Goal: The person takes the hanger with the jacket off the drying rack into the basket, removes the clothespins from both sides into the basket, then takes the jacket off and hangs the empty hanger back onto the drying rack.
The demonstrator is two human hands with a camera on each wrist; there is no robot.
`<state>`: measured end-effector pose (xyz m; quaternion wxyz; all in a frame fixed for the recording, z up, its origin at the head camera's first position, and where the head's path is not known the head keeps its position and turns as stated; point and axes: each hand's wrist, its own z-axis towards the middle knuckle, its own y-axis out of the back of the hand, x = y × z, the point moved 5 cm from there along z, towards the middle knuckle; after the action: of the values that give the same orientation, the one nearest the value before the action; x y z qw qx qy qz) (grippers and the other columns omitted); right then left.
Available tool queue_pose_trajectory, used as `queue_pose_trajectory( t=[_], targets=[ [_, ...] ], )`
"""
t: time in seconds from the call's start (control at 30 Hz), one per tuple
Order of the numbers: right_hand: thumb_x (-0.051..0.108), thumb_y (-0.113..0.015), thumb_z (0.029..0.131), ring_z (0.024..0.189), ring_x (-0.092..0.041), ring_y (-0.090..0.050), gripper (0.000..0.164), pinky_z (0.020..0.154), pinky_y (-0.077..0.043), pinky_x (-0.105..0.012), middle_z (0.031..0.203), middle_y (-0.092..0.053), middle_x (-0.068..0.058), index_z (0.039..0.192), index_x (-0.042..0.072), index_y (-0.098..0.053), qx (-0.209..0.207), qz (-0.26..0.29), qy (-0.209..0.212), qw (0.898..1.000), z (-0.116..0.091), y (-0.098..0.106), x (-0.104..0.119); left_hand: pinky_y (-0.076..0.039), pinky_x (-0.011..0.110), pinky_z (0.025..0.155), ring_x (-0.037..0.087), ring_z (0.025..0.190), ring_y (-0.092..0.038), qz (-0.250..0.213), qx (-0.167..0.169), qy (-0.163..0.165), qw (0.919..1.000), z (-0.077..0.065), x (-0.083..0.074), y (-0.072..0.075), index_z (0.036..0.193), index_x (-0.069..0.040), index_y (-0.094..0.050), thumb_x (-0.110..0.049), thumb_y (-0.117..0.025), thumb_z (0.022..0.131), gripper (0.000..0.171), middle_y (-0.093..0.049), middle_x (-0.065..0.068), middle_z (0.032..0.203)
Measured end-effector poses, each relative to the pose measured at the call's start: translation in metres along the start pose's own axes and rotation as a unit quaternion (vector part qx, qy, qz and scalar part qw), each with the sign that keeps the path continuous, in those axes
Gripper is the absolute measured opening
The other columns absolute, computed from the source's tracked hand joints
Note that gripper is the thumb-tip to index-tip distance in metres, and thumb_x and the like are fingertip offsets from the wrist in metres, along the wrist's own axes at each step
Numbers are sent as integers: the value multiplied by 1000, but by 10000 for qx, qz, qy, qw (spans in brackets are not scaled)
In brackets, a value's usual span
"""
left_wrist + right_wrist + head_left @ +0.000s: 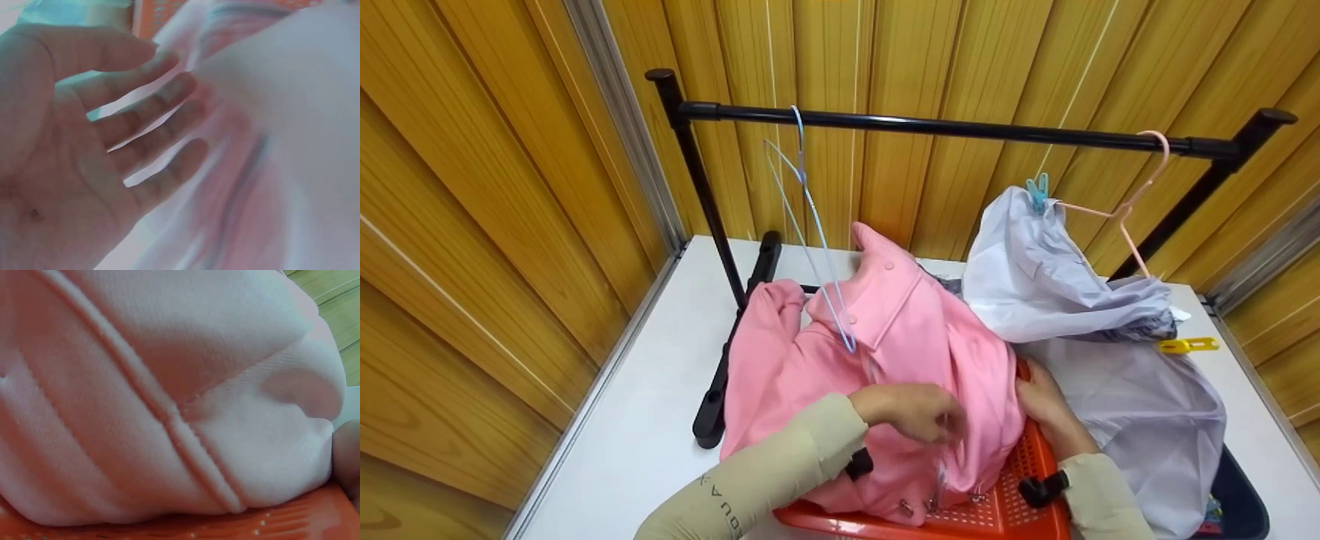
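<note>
A pink jacket (915,315) with a buttoned collar lies heaped over an orange-red plastic basket (1020,480), its metal zip pulls near the front rim. My left hand (919,412) is over the jacket front; in the left wrist view its fingers (163,129) are spread and slightly bent beside the blurred pink cloth, holding nothing. My right hand (1046,397) grips the basket's right rim beside the jacket, its fingertips hidden. Part of that hand shows at the right edge of the right wrist view. A thin blue-white wire hanger (814,217) hangs from the rod, its lower end overlapping the jacket collar.
A black clothes rack (930,126) stands across the white table (630,420). On its right, a pink hanger (1125,214) carries light grey clothing (1027,277) with a blue clip (1038,193) and a yellow clip (1189,345). A dark bin (1245,495) sits at the right front. Wood-patterned walls surround the table.
</note>
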<state>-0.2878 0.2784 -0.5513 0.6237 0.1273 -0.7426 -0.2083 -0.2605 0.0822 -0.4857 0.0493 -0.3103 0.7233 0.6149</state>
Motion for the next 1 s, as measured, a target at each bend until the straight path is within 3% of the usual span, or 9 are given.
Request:
queue_pose_trajectory(
  t=[0.17, 0.3, 0.4, 0.57, 0.67, 0.77, 0.83, 1.0],
  targets=[
    [8, -45, 97, 122, -29, -43, 41, 104, -33, -28, 136, -47, -27, 135, -7, -41, 25, -18, -10, 10000, 0, 0, 0, -47, 17, 89, 15, 99, -64, -11, -1223, 180, 9923, -4, 6, 32, 107, -9, -68, -13, -58, 92, 19, -69, 3, 105],
    [7, -45, 97, 124, -31, -42, 42, 107, -32, -34, 137, -45, -29, 136, -8, -40, 32, 47, 12, 10000, 0, 0, 0, -45, 21, 98, 17, 109, -61, -134, -2205, 437, 9743, -9, 15, 51, 112, -9, -66, -14, -55, 94, 22, -67, 4, 112],
    [4, -44, 96, 127, -33, -40, 42, 111, -29, -40, 138, -44, -29, 136, -8, -39, 45, 94, -11, 9999, 0, 0, 0, -44, 26, 100, 18, 109, -58, -107, -3056, 746, 9492, -12, 24, 61, 113, -9, -65, -14, -55, 93, 22, -65, 4, 112],
    [3, -44, 95, 131, -36, -37, 44, 115, -25, -46, 140, -41, -30, 137, -9, -38, 94, 137, -20, 9999, 0, -1, -2, -41, 35, 101, 19, 114, -54, 472, -4261, 1397, 8926, -19, 43, 68, 114, -13, -64, -21, -60, 90, 25, -59, 4, 119],
    [5, -45, 96, 130, -35, -38, 43, 114, -26, -46, 140, -42, -29, 136, -8, -39, 90, 191, -33, 9998, -1, -1, -3, -38, 37, 104, 19, 123, -49, 969, -4559, 1829, 8656, -21, 54, 68, 119, -15, -60, -30, -64, 88, 35, -55, 5, 129],
    [6, -46, 96, 127, -33, -40, 41, 112, -28, -43, 138, -44, -27, 135, -6, -41, 42, 249, -20, 9997, -1, -1, -2, -35, 42, 106, 21, 131, -44, 1234, -4563, 2350, 8493, -21, 65, 69, 127, -15, -56, -44, -66, 85, 52, -49, 7, 139],
    [7, -47, 96, 125, -31, -41, 41, 111, -29, -42, 137, -45, -25, 134, -5, -42, 23, 308, -26, 9995, -1, -1, -2, -33, 47, 108, 24, 135, -40, 1203, -4466, 2685, 8450, -20, 72, 70, 134, -16, -52, -54, -66, 82, 66, -45, 10, 144],
    [6, -48, 95, 124, -31, -41, 41, 111, -30, -41, 136, -46, -25, 134, -6, -42, -16, 318, -25, 9995, -1, -2, -1, -24, 59, 113, 34, 145, -26, 511, -3959, 3452, 8494, -18, 90, 69, 149, -18, -34, -72, -66, 72, 99, -27, 12, 158]
  ],
)
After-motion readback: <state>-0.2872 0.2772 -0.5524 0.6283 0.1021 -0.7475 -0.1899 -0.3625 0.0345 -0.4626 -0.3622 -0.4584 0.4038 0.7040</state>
